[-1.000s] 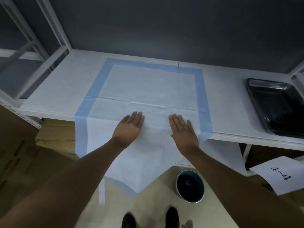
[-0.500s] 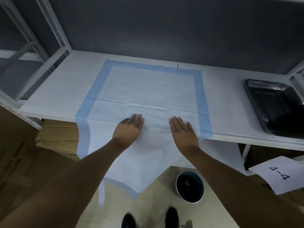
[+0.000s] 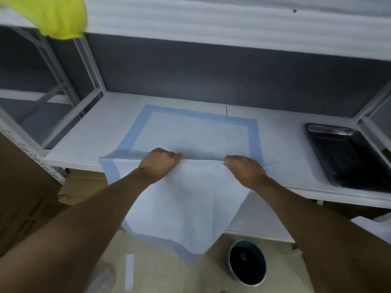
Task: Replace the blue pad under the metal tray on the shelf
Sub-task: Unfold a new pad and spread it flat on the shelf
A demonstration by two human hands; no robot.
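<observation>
Fingers of both our hands were curled onto a raised fold of the blue pad (image 3: 196, 132), pinching it along a crease near the front edge of the shelf (image 3: 101, 127). Our left hand (image 3: 158, 161) gripped the fold toward its left end; our right hand (image 3: 243, 168) gripped it toward the right, the two hands well apart along the same ridge.

We had the far portion of the pad lying flat on the shelf, its blue border visible along the back and both sides. The near portion hung over the front edge and drooped toward the floor, ending in a sagging corner above a dark round bin (image 3: 247, 262).

We judged the pad to be light, thin and limp. It draped freely, took creases readily and offered no stiffness of its own. Such material would likely wrinkle or slide on the smooth shelf if pulled from one point only. We therefore considered a two-handed hold along a fold or an edge, with hands spread, the proper grip for shifting it squarely.

We noted the metal tray (image 3: 349, 157) resting on the right end of the shelf, well apart from the pad and not yet upon it. A yellow cloth (image 3: 57, 15) hung at the upper left.
</observation>
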